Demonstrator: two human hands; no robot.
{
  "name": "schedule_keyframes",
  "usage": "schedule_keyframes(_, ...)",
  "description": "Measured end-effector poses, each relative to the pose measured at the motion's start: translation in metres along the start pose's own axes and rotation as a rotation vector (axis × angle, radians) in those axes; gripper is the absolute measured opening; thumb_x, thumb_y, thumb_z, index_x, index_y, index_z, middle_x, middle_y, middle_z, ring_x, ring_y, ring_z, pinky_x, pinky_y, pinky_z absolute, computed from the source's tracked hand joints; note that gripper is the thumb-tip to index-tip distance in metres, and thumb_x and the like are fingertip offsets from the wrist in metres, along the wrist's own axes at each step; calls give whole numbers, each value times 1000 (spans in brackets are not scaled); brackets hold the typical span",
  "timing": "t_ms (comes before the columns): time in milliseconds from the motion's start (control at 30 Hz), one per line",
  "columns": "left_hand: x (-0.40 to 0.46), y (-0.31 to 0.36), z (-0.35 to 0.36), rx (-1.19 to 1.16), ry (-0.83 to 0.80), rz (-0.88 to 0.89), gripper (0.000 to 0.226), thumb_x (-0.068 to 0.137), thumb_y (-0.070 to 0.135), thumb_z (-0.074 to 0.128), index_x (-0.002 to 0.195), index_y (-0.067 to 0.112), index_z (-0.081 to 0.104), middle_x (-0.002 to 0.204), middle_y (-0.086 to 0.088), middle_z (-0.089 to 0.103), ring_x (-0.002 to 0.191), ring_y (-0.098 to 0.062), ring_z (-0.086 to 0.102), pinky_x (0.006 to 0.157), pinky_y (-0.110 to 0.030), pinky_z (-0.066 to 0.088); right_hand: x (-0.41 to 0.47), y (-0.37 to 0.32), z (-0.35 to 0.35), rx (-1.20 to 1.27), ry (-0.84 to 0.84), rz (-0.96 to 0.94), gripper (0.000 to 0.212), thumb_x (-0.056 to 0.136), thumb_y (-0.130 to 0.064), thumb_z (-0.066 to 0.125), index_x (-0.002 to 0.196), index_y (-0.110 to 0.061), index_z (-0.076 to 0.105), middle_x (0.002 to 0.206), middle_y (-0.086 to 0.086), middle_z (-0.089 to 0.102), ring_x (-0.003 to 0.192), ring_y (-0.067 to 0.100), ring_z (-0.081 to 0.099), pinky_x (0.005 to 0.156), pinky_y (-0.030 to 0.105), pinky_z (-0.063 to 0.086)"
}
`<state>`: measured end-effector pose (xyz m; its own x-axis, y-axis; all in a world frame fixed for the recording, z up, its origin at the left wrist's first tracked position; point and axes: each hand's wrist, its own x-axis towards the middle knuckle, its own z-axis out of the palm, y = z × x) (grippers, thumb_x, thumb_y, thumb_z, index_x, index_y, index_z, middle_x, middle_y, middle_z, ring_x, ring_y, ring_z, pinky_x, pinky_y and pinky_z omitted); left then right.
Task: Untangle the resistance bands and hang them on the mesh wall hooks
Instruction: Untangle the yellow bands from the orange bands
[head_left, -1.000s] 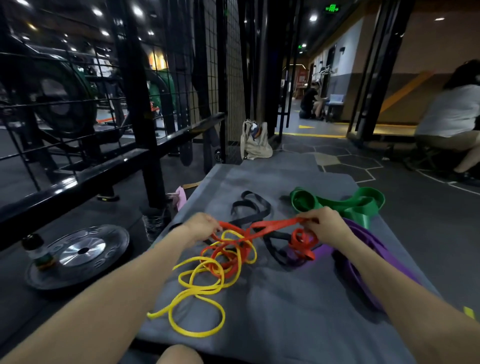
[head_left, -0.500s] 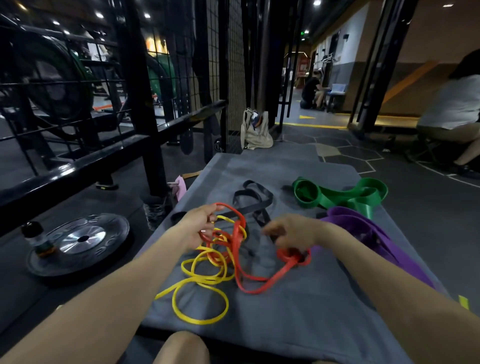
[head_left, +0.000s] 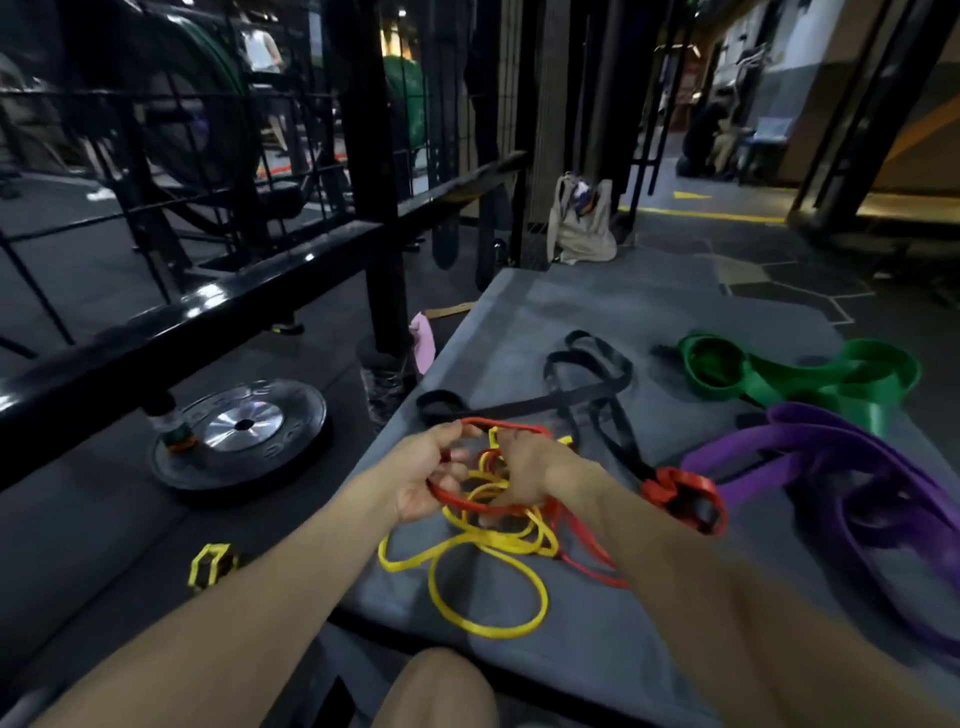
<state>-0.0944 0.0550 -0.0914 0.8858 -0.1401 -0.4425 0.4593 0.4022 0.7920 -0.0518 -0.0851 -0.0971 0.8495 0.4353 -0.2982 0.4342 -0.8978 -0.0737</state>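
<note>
My left hand (head_left: 423, 475) and right hand (head_left: 524, 475) both grip the red band (head_left: 680, 496), apparently tangled with the yellow band (head_left: 488, 587), above the grey mat (head_left: 597, 649).

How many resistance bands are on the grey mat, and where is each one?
5. Red band and yellow band: tangled at the hands. Black band: behind them. Green band: far right. Purple band: near right. The tangle may hide more.
</note>
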Motion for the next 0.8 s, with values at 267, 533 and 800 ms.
schedule_keyframes(267,-11,-10,-15,-1,43,44,29,102,24,31,86,15,53,62,4,28,31,-1,23,29,-11,18,-16,-38,11,-311,-48,1,120,54,-68,75,142,-3,24,140,14,35,131,31,31,111,41,22)
schedule_keyframes(533,-23,-6,-3,12,149,85,30,102,24,33,81,13,52,49,6,30,28,-1,21,28,-12,15,-40,-18,14,-97,309,-49,28,76,-37,60,99,-21,58,103,5,67,105,27,59,92,39,34)
schedule_keyframes(800,-17,4,19,-115,258,143,34,103,15,30,71,8,40,34,7,24,21,-1,17,23,-13,12,-78,29,-53,1703,723,-5,9,80,-2,68,78,-10,64,61,-1,69,55,11,66,61,32,55)
